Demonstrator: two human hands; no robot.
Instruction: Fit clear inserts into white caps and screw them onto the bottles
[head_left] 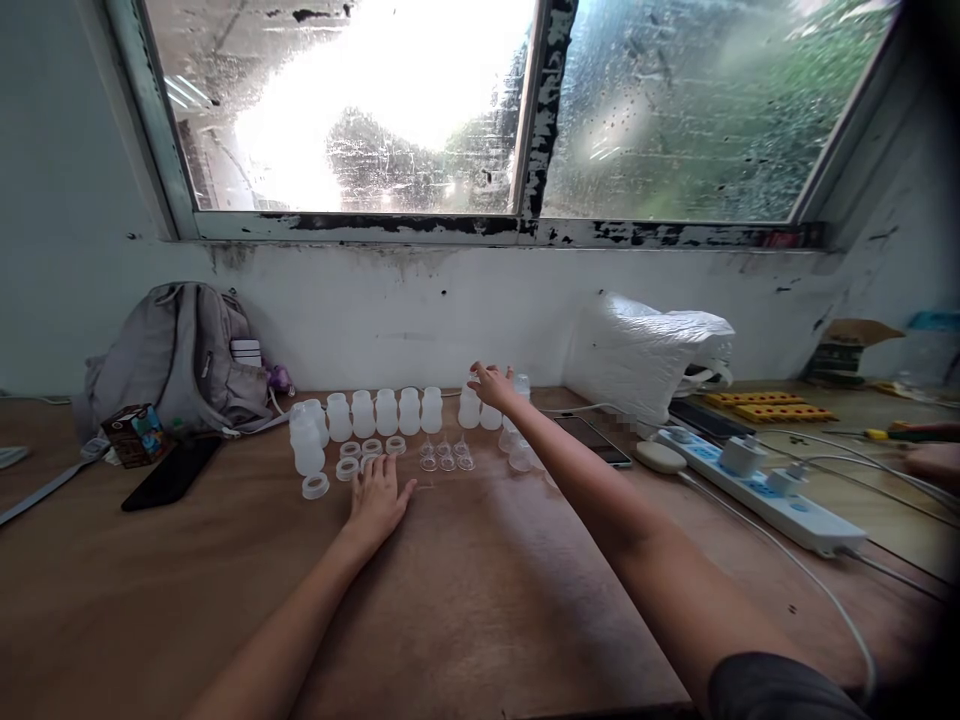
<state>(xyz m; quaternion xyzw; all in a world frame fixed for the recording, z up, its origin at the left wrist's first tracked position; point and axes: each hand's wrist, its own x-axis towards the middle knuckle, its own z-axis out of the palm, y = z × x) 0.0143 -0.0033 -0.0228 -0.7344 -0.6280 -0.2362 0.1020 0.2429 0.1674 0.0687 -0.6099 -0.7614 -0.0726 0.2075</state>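
My left hand lies on the table with its fingers spread, its fingertips at several white rings; one ring is partly hidden by them. Behind the rings stands a row of frosted white bottles, and another bottle stands to the left. Between my hands sit several clear teat-shaped pieces in small rows. My right hand reaches over a second group of frosted bottles, its thumb and index finger curled together at a bottle's top. What they pinch is too small to make out. Clear domed caps lie beside my right forearm.
At the left are a grey backpack, a drink carton and a black phone. To the right lie another phone, a silvery bag, a power strip with cables and yellow strips. Another person's hand shows at the right edge.
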